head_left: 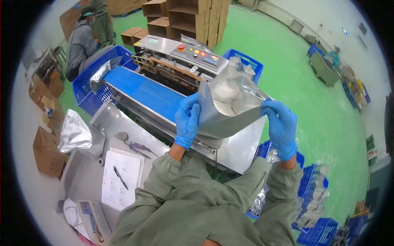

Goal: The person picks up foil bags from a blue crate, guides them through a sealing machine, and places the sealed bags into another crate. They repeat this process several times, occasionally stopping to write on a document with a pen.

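Note:
Between my gloved hands a silver foil bag (223, 125) is spread at its mouth, with something white visible inside. My left hand (187, 123) pinches the bag's left edge, and my right hand (282, 128) grips its right corner. Just behind the bag stands a band sealing machine with a control panel (199, 55), a red button and lit red digits. Its blue conveyor belt (143, 90) runs to the left of my left hand. The bag hides part of the machine's right end.
Left of me, a metal table (84, 174) bears papers (119, 192), a pen, a snips-like tool (138, 148) and another foil bag (80, 135). Blue crates (88, 100) stand around the machine, some with foil bags. Cardboard boxes (182, 18) and a crouching person (82, 45) are behind.

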A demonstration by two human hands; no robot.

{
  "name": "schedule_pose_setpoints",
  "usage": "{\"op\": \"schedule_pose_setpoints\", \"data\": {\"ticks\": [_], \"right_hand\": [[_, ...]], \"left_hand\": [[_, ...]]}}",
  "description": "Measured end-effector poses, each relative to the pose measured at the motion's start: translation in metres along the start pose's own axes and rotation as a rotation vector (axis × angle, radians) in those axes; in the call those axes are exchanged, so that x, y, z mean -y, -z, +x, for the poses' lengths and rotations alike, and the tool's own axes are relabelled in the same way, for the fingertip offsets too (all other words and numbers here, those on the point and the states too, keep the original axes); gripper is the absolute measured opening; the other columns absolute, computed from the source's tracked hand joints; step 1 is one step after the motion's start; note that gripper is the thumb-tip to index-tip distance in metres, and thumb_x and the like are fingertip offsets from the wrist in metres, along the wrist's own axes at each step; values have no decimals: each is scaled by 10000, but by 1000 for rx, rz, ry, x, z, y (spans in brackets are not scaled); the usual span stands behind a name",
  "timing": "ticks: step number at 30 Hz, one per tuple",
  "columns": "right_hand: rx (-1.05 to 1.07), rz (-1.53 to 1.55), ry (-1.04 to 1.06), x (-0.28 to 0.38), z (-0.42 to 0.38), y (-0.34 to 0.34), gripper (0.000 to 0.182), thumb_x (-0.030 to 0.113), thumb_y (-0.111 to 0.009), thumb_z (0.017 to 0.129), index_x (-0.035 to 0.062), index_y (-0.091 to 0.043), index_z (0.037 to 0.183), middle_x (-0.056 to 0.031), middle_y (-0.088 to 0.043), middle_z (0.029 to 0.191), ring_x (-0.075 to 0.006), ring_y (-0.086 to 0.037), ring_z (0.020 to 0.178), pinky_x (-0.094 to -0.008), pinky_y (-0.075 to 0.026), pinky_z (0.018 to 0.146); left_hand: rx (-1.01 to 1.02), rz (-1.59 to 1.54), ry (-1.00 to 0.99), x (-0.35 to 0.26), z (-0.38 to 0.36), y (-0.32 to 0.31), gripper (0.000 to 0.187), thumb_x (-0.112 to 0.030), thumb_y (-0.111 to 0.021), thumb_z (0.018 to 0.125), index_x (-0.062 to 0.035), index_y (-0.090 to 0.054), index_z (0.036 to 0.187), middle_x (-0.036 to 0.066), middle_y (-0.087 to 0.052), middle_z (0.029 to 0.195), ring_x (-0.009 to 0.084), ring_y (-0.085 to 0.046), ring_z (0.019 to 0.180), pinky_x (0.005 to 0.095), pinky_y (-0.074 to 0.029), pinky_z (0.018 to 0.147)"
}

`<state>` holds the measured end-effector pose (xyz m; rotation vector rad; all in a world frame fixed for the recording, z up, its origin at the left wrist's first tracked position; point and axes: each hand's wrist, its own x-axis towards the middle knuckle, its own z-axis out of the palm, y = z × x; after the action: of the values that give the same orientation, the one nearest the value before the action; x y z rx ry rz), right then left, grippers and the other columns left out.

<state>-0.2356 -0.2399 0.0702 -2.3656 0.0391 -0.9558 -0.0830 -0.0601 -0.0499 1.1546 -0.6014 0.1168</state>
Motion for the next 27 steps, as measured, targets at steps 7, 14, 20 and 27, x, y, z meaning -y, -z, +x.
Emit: {"op": "schedule_pose_setpoints", "data": {"ticks": [7, 14, 20, 27], "right_hand": [[-147, 524, -356, -32, -48, -51, 292, -51, -531, 784, -15, -569, 1071, -77, -598, 1044, -152, -546, 963, -280, -428, 859], [-217, 208, -204, -38, -53, -61, 76, 9, -561, 814, 30, -561, 741, -9, -524, 723, -83, -414, 623, -244, -324, 544], [-488, 371, -449, -33, -69, -77, 131, 33, -535, 860, -5, -571, 740, -3, -549, 701, -71, -475, 686, -216, -385, 625], [-432, 346, -663, -100, -99, -102, 152, 75, -564, 811, -39, -618, 725, -23, -564, 646, -91, -484, 630, -246, -381, 584]], "left_hand": [[-92, -143, -30, -6, -1, -17, 116, -69, -605, 873, -17, -597, 978, 50, -594, 985, 96, -539, 901, 223, -444, 792], [-223, -123, 39, -14, 33, -11, 77, -101, -576, 902, -29, -558, 885, -28, -522, 747, 29, -432, 672, 185, -374, 603], [-36, 80, 265, 23, 64, -3, 112, -131, -589, 891, -30, -562, 851, -22, -520, 694, 33, -452, 636, 184, -382, 565], [150, 616, 334, 112, 59, 6, 236, -261, -626, 779, -27, -642, 753, 132, -636, 714, 251, -613, 658, 356, -478, 650]]}}
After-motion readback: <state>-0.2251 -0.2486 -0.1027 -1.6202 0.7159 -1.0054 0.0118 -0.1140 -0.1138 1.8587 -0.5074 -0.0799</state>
